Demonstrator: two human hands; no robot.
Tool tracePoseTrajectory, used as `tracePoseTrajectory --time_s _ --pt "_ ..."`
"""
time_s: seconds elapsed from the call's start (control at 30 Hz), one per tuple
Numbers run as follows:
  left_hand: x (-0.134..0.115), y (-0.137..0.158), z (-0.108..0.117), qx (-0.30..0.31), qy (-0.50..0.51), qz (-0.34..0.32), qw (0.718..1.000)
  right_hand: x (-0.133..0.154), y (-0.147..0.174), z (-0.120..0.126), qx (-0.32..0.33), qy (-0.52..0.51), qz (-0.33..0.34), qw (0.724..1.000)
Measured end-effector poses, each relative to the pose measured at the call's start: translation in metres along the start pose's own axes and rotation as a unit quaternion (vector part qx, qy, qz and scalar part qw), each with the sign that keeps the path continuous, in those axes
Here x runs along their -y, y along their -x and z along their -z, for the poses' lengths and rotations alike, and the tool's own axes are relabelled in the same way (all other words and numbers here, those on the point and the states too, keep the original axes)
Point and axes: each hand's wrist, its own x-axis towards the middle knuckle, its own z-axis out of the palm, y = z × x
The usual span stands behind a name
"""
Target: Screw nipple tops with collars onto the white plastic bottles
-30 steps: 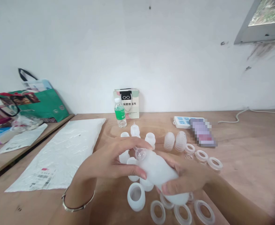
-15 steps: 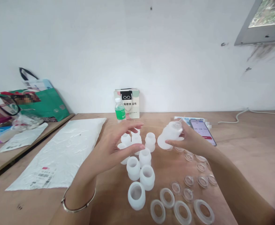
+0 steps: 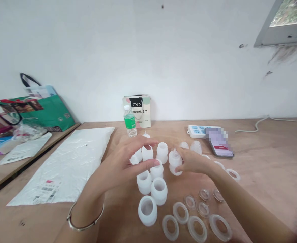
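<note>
My right hand (image 3: 188, 162) is closed around a white, waisted bottle (image 3: 175, 163) with a clear pointed top. It is upright, at or close to the table. My left hand (image 3: 128, 157) is open, its thumb and fingers apart over a group of white waisted bottles, and partly hides some of them. Open-mouthed ones include a front bottle (image 3: 147, 211), one behind it (image 3: 159, 191) and another bottle (image 3: 162, 152) just left of my right hand. Further back, a bottle (image 3: 146, 135) has a pointed tip.
Flat translucent rings (image 3: 197, 229) and small clear pieces (image 3: 203, 209) lie at front right. A phone (image 3: 219, 143) leans on a power strip (image 3: 196, 131). A water bottle (image 3: 130, 122) and paper bag (image 3: 144, 116) stand at the back. A white mailing bag (image 3: 69, 162) lies left.
My right hand has moved left and down, bringing the bottle from tilted to upright beside the group. My left hand has barely moved. More of the power strip and the pieces near the phone shows.
</note>
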Motion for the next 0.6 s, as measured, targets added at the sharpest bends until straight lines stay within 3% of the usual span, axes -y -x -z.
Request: tracePoseTrajectory --time_s 0.2,0.4,0.5,0.6 --pt "-0.001 0.001 0.000 0.024 0.002 0.013 1.000 0.003 0.011 0.009 -0.007 0.023 -0.038 0.999" --pt "-0.004 0.003 0.002 0.024 -0.012 0.008 1.000 0.005 0.045 0.027 -0.110 0.045 -0.067 0.991" --pt "-0.006 0.003 0.003 0.015 -0.027 0.000 1.000 0.007 0.067 0.030 -0.182 0.013 -0.033 0.983" --pt "-0.010 0.005 0.003 0.004 -0.039 -0.015 0.999 0.008 0.081 0.020 -0.168 -0.018 0.002 0.986"
